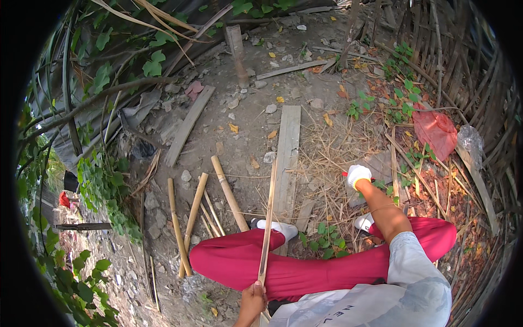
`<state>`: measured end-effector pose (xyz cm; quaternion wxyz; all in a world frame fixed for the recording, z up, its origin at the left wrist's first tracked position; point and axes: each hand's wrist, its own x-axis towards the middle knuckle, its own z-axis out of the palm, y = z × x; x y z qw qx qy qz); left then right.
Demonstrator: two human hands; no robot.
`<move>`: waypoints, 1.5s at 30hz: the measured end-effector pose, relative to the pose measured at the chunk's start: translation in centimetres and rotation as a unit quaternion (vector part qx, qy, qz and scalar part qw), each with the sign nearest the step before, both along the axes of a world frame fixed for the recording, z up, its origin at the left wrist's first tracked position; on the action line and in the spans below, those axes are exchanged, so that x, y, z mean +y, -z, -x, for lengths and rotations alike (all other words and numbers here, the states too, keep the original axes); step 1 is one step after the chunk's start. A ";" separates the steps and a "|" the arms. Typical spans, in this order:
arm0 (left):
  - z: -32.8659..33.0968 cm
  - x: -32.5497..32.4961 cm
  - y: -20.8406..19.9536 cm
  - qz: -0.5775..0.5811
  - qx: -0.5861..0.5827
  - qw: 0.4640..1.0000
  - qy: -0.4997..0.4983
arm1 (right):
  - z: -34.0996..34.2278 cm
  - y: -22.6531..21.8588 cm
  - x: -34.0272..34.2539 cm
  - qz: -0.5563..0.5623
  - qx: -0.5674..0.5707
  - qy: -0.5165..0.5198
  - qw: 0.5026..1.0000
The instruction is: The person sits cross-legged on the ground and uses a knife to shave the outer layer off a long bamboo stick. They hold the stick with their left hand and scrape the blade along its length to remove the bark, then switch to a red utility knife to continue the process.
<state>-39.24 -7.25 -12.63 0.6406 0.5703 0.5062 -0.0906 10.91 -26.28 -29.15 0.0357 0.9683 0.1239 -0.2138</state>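
Note:
My bare left hand [252, 301], low in the view, is closed around the lower part of a long, thin split bamboo strip [267, 240]. From there the strip slopes up and away across my red trousers, its far end over a grey wooden plank [289, 133]. My right hand [358, 176] wears a white glove with a yellow cuff and is stretched forward over the ground, its fingers curled. A small bit of red shows at its left side; what it belongs to is hidden by the hand.
Left of my legs lie several bamboo poles [229, 193]. Another board [190, 125] rests farther left, near a short wooden post [236, 57]. Dry straw [332, 147] litters the ground before me. A red plastic bag [435, 131] lies at right by a stick fence [463, 60].

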 end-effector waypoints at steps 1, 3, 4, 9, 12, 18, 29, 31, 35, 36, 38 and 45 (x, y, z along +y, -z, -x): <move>-0.4 0.0 -0.6 0.016 0.003 1.000 -0.007 | 0.5 0.2 0.4 0.045 0.004 -0.033 0.998; -1.8 -0.1 -2.0 0.046 -0.003 0.999 -0.009 | -1.2 3.6 0.1 0.121 -0.049 -0.099 0.986; -2.2 0.0 -2.4 0.097 -0.006 0.995 -0.023 | -2.0 5.3 0.1 0.179 -0.070 -0.153 0.969; -4.3 2.3 0.0 0.403 -0.103 0.909 0.014 | -13.1 10.6 -11.4 0.534 -0.242 -0.182 0.789; -3.5 2.4 -0.6 0.406 -0.109 0.907 -0.029 | -12.5 5.8 -6.3 0.375 -0.222 -0.125 0.891; -3.0 2.2 0.2 0.396 -0.141 0.905 -0.063 | -0.4 -12.3 5.3 -0.290 -0.085 -0.087 0.949; -6.9 -0.3 0.0 0.167 -0.077 0.983 0.019 | 16.0 -15.7 7.1 -0.290 0.062 -0.237 0.925; -7.2 -1.7 -0.2 0.052 -0.061 0.995 0.057 | 15.8 -14.8 7.3 -0.274 0.045 -0.247 0.928; -8.2 -2.0 -1.6 0.136 -0.018 0.990 0.034 | 15.4 -11.3 7.9 -0.262 0.003 -0.256 0.931; -8.2 -1.9 -1.7 0.149 -0.012 0.988 0.036 | 15.3 -10.7 8.2 -0.267 -0.009 -0.255 0.929; -7.8 -1.7 -1.8 0.175 0.003 0.984 0.040 | 13.8 -9.4 8.8 -0.256 -0.023 -0.185 0.949; -3.1 -3.8 -2.6 0.236 0.050 0.966 0.092 | 6.6 -4.9 6.1 -0.178 -0.014 -0.086 0.980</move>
